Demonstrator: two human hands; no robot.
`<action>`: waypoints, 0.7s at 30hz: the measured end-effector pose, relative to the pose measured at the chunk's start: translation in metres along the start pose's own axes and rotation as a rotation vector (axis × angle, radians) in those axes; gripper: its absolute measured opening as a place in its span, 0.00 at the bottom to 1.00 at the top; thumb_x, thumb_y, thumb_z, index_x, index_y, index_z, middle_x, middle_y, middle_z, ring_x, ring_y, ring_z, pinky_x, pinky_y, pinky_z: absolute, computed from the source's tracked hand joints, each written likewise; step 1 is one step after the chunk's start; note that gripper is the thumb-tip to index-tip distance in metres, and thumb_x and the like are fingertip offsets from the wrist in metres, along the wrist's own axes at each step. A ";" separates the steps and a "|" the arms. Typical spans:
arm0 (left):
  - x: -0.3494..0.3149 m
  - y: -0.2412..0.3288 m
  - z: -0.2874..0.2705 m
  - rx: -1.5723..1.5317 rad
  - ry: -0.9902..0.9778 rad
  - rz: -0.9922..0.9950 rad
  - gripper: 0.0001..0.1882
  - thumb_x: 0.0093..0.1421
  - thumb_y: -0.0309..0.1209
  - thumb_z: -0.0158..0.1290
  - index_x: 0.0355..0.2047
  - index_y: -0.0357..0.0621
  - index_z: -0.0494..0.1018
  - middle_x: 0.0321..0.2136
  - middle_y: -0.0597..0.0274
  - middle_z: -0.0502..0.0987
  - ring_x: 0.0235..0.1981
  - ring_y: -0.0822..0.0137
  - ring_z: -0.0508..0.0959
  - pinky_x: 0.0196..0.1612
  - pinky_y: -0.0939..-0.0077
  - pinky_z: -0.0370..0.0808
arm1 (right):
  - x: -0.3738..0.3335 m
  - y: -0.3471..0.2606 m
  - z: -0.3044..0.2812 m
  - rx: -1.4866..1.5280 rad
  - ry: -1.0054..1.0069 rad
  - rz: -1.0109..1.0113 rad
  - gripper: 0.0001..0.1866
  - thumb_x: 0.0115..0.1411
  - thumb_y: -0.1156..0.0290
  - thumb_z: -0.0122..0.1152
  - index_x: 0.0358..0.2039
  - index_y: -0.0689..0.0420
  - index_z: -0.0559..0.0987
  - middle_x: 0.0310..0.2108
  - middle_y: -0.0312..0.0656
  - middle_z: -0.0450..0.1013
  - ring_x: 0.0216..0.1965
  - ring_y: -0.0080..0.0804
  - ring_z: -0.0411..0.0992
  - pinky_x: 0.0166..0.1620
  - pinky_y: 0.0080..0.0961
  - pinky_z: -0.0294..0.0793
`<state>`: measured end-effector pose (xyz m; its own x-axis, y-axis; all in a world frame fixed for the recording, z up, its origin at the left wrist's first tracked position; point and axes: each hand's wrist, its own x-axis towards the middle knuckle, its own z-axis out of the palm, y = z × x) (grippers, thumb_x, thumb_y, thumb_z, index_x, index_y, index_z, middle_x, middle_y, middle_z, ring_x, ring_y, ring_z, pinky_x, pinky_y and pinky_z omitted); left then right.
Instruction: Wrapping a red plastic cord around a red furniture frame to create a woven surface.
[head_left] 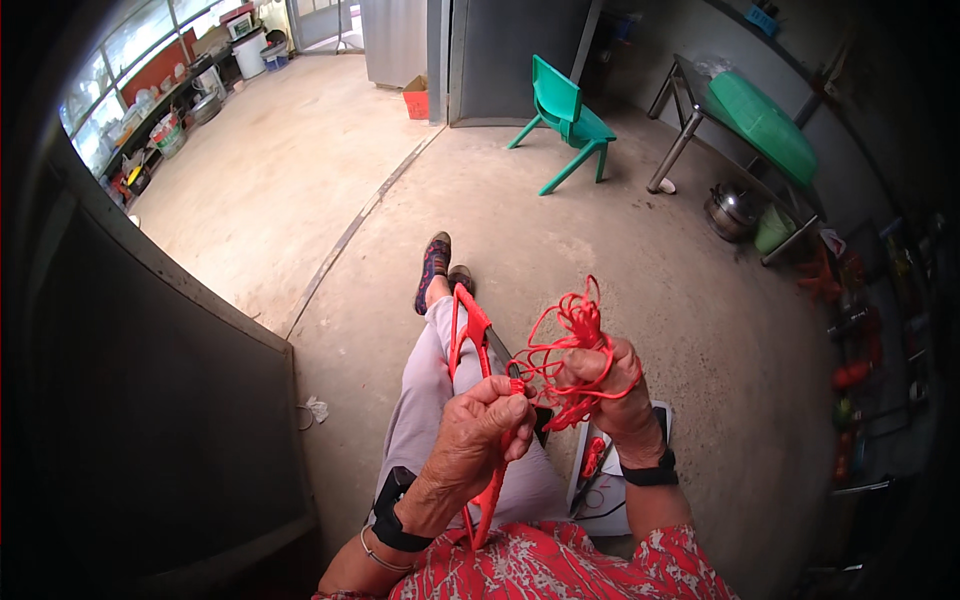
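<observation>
My left hand [480, 430] is closed in a pinch on a short knotted stretch of red cord, beside a red frame shaped like a clothes hanger [476, 318]. The frame lies along my lap, its lower end against my shirt. A looped bundle of red cord [578, 318] is gripped in my closed right hand [615, 390], with loose loops hanging around the fingers. One strand runs between the two hands. Part of the frame is hidden behind my left hand. A dark straight bar [500, 345] shows just behind the frame.
Beside my right leg sits a white tray [661, 412] holding a red-handled item [594, 456]. Ahead stand a green chair [570, 105] and a metal-legged table [685, 130], with a steel pot [732, 210] below it. A dark panel [170, 400] rises at left.
</observation>
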<state>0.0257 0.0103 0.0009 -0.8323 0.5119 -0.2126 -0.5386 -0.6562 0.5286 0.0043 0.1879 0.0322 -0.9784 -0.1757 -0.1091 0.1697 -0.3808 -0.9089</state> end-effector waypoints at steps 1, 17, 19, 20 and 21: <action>0.001 -0.001 0.001 0.007 -0.001 -0.002 0.11 0.58 0.33 0.55 0.38 0.40 0.70 0.19 0.62 0.71 0.16 0.72 0.69 0.19 0.82 0.66 | 0.000 -0.008 0.003 -0.002 0.004 -0.004 0.07 0.56 0.67 0.57 0.25 0.55 0.73 0.18 0.28 0.66 0.19 0.14 0.63 0.22 0.16 0.61; 0.003 -0.012 0.017 0.002 0.156 0.158 0.14 0.59 0.30 0.54 0.42 0.36 0.66 0.22 0.61 0.75 0.15 0.74 0.72 0.17 0.84 0.67 | -0.017 -0.037 0.059 -0.474 -0.271 -0.142 0.14 0.55 0.69 0.59 0.41 0.62 0.77 0.29 0.33 0.73 0.31 0.15 0.69 0.35 0.16 0.69; 0.005 -0.014 -0.001 0.063 0.073 0.136 0.16 0.58 0.30 0.55 0.43 0.36 0.65 0.25 0.62 0.75 0.18 0.74 0.74 0.18 0.84 0.68 | -0.017 -0.046 0.055 -0.337 -0.208 0.197 0.13 0.56 0.68 0.59 0.40 0.62 0.77 0.29 0.32 0.73 0.29 0.15 0.69 0.32 0.16 0.69; 0.006 -0.010 -0.001 0.174 0.103 0.197 0.18 0.57 0.31 0.57 0.44 0.37 0.64 0.27 0.63 0.75 0.23 0.76 0.74 0.21 0.86 0.69 | -0.013 -0.044 0.053 -0.381 -0.223 0.036 0.12 0.57 0.68 0.59 0.39 0.61 0.78 0.27 0.31 0.72 0.26 0.14 0.68 0.29 0.15 0.69; 0.004 -0.007 0.000 0.282 0.182 0.319 0.22 0.55 0.31 0.60 0.45 0.38 0.64 0.31 0.63 0.73 0.29 0.75 0.74 0.29 0.84 0.70 | -0.009 -0.040 0.050 -0.546 -0.206 -0.265 0.11 0.57 0.68 0.59 0.38 0.60 0.78 0.23 0.28 0.71 0.22 0.13 0.66 0.25 0.13 0.66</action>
<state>0.0256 0.0170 -0.0034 -0.9737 0.1869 -0.1303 -0.2160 -0.5759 0.7885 0.0121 0.1592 0.0897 -0.9269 -0.3308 0.1773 -0.2122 0.0723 -0.9745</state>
